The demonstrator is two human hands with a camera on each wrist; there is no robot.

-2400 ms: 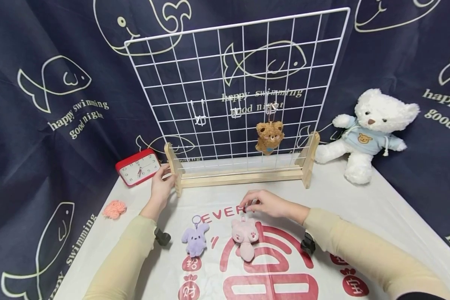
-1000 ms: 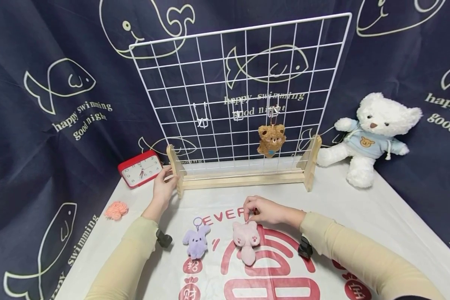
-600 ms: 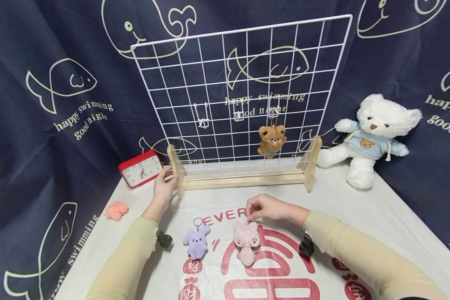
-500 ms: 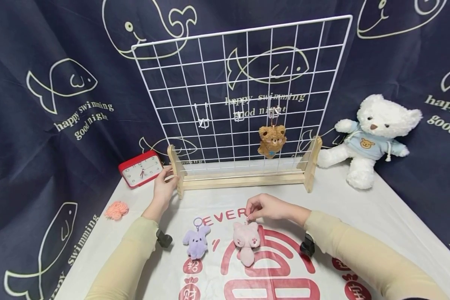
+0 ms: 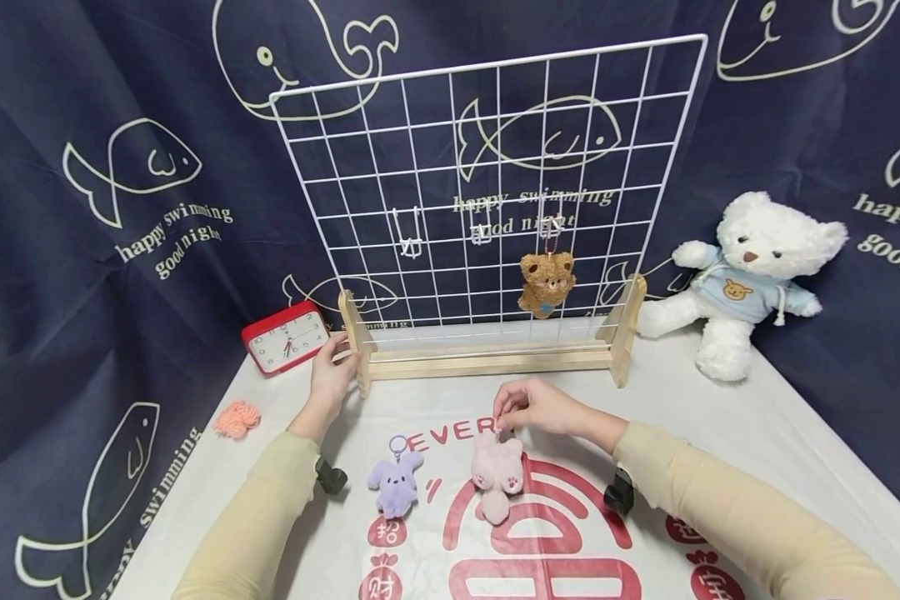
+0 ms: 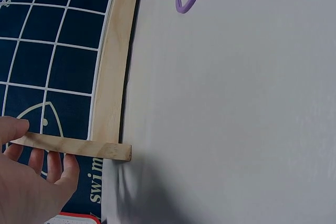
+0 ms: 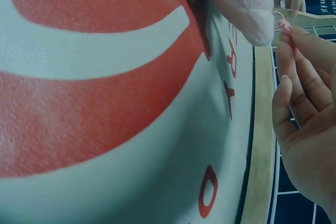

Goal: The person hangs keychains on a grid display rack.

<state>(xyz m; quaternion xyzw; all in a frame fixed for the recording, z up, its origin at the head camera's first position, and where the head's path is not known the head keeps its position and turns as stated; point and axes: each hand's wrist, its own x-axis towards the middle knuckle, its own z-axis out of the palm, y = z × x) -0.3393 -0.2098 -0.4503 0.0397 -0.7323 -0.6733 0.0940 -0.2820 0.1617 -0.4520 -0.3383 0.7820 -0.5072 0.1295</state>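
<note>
In the head view my right hand (image 5: 543, 408) pinches the top of a pink plush keychain (image 5: 497, 468) between thumb and fingertips. The right wrist view shows a small pink clasp (image 7: 284, 24) in that pinch, with the plush (image 7: 247, 9) hanging from it close over the tablecloth. My left hand (image 5: 333, 375) grips the left wooden end post (image 5: 356, 342) of a white wire grid rack (image 5: 487, 142). Its thumb lies on one side of the post (image 6: 79, 145) and its fingers on the other in the left wrist view. A brown bear keychain (image 5: 546, 285) hangs on the rack's right hook.
A lilac plush keychain (image 5: 395, 485) lies left of the pink one. Two bare white hooks, a left hook (image 5: 410, 245) and a middle hook (image 5: 481, 234), hang on the grid. Around stand a red clock (image 5: 286, 337), coral yarn (image 5: 237, 418) and a white teddy bear (image 5: 750, 275).
My right hand has come down onto the pink plush keychain's top and pinched it, and now tugs it slightly upward. The left hand keeps its hold on the post; the head view has shifted a little.
</note>
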